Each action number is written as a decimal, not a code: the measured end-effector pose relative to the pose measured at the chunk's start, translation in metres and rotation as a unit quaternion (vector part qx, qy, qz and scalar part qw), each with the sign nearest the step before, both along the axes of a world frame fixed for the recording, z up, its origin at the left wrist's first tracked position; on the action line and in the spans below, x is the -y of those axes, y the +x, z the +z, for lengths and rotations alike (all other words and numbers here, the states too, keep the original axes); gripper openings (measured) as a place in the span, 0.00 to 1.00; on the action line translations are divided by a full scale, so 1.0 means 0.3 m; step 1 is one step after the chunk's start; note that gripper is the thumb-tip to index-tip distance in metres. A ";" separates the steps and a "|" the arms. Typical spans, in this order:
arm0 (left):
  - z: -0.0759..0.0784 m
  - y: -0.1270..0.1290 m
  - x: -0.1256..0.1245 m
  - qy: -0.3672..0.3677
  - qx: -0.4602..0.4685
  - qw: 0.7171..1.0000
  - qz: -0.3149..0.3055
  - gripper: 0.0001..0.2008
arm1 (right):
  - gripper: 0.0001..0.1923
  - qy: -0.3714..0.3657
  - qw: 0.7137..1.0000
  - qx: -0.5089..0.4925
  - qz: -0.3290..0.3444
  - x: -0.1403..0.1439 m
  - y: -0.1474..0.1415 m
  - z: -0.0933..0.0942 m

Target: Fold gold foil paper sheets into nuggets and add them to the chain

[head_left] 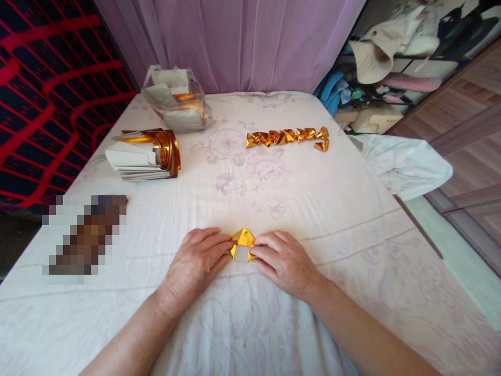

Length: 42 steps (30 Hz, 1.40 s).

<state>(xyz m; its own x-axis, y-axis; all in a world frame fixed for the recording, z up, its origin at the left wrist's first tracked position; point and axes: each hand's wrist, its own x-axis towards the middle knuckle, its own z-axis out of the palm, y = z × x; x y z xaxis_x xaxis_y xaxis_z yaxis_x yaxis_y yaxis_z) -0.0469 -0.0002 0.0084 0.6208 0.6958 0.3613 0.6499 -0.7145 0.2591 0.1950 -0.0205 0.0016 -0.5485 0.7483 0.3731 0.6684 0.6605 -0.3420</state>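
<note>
Between my two hands a sheet of gold foil paper, partly folded, lies at the near part of the table. Its upper part forms a peak, and two gold corners point down with a pale patch between them. My left hand grips its left edge with the fingers closed together. On the opposite edge, my right hand holds it in the same way. The fingertips cover both sides of the paper. Farther back, a row of small folded gold foil pieces stretches across the table, with one single piece just in front of its right end.
A stack of gold and white paper sheets stands at the left, with a plastic bag of more sheets behind it. A blurred-out item lies at the left edge. The flowered cloth covers the table; crowded shelves stand beyond its right side.
</note>
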 end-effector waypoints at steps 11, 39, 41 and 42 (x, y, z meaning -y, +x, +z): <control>-0.007 0.021 0.006 0.049 -0.027 0.998 -0.014 0.08 | 0.08 0.074 0.997 0.037 -0.007 -0.002 -0.003 -0.001; -0.014 0.039 -0.015 -0.091 0.012 0.990 0.107 0.08 | 0.11 0.000 0.988 0.039 -0.152 -0.023 -0.033 -0.018; -0.017 0.041 -0.016 -0.097 0.017 0.988 0.116 0.08 | 0.11 -0.003 0.988 0.039 -0.153 -0.023 -0.033 -0.019; -0.017 0.042 -0.017 -0.098 0.019 0.988 0.118 0.08 | 0.11 -0.008 0.988 0.038 -0.152 -0.023 -0.033 -0.020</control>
<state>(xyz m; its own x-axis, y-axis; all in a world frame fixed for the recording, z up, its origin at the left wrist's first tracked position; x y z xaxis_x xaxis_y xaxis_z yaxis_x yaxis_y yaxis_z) -0.0344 0.0048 0.0033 0.4211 0.8784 0.2261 0.7795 -0.4779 0.4049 0.1851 -0.0136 -0.0043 -0.3233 0.8882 0.3265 0.8596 0.4199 -0.2910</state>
